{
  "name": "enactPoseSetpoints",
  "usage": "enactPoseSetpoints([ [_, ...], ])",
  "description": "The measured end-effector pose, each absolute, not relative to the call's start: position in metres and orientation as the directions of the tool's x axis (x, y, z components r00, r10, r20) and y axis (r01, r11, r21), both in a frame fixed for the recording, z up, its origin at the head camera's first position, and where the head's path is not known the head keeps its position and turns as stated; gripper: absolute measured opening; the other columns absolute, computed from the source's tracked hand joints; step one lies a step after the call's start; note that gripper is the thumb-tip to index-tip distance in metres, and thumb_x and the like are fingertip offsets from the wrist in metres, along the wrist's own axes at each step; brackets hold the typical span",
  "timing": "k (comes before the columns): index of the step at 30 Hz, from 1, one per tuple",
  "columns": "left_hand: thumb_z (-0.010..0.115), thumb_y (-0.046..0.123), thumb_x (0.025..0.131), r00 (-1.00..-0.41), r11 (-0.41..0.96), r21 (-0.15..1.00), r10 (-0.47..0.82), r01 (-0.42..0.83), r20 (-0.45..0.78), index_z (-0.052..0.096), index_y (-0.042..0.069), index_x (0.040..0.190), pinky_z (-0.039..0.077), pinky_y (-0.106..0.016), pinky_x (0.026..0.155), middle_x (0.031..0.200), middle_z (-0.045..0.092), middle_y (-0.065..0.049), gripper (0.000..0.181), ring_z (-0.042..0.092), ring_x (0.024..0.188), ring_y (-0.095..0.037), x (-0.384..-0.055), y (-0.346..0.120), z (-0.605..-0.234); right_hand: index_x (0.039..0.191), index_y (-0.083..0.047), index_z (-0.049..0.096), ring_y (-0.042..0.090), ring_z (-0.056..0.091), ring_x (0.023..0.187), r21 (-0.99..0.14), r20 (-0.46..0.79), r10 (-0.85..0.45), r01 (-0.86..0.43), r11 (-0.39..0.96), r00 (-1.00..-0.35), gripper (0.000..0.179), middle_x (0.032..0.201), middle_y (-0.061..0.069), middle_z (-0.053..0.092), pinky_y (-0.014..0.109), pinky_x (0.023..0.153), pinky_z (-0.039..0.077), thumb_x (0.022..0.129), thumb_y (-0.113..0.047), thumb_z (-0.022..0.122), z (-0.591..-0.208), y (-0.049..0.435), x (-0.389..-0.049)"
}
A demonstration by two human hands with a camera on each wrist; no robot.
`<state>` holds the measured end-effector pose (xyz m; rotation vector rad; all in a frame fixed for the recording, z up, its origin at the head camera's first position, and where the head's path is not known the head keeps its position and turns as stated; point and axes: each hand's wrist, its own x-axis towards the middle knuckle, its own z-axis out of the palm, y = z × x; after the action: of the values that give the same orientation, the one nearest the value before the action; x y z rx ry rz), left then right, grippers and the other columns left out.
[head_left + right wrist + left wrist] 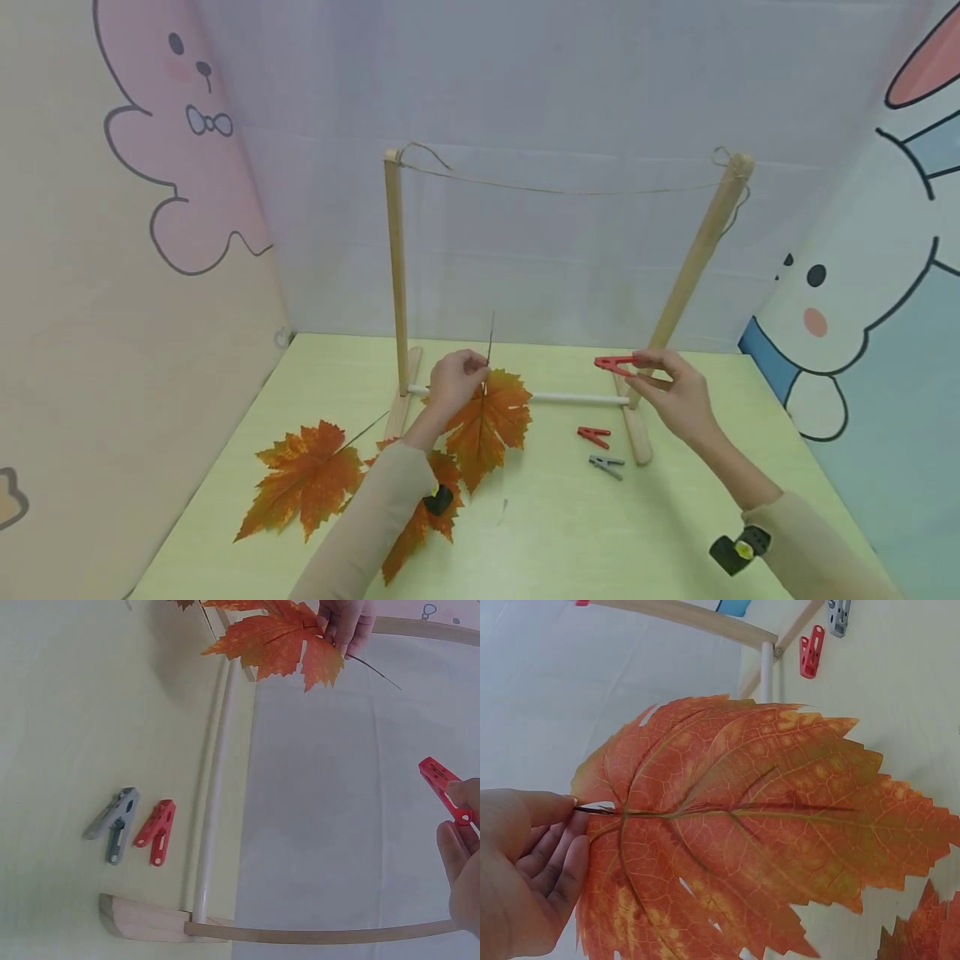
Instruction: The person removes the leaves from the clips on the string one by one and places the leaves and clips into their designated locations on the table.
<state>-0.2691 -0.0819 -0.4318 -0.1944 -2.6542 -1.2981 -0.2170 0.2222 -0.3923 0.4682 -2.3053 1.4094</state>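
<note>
Between thumb and fingers my left hand (456, 385) pinches the thin dark stem of an orange maple leaf (491, 425); the blade hangs below the fingers, its stem end pointing up. In the left wrist view the leaf (742, 817) spreads wide in front of the left hand (532, 870). My right hand (675, 396) holds a red clothespin (615, 365) by its handle end, near the right post, with the nose pointing left. The right wrist view shows that red clothespin (442, 784) between thumb and fingers.
A wooden frame with a left post (397, 275), a right post (697, 258) and a sagging string (555, 192) stands on the table. A white rod (577, 398) joins its feet. On the table lie another red clothespin (595, 437), a grey clothespin (606, 467) and more leaves (307, 479).
</note>
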Motion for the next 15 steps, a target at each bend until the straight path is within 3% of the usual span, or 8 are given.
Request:
enactPoseSetpoints([
  [15,0.067,0.013,0.081,-0.995,0.604,0.792,0.025,0.089,0.093,0.069,0.007,0.084,0.048,-0.027,0.061,0.079,0.067,-0.004,0.007,0.062,0.073,-0.018,-0.258,-0.089,-0.445,0.105,0.008,0.059,-0.004,0.057,0.089,-0.823,0.419,-0.047,-0.401,0.403,-0.907,0.03,0.101,0.024,0.058,0.012,0.068,0.048,0.076,0.008,0.067,-0.436,0.227,-0.202],
])
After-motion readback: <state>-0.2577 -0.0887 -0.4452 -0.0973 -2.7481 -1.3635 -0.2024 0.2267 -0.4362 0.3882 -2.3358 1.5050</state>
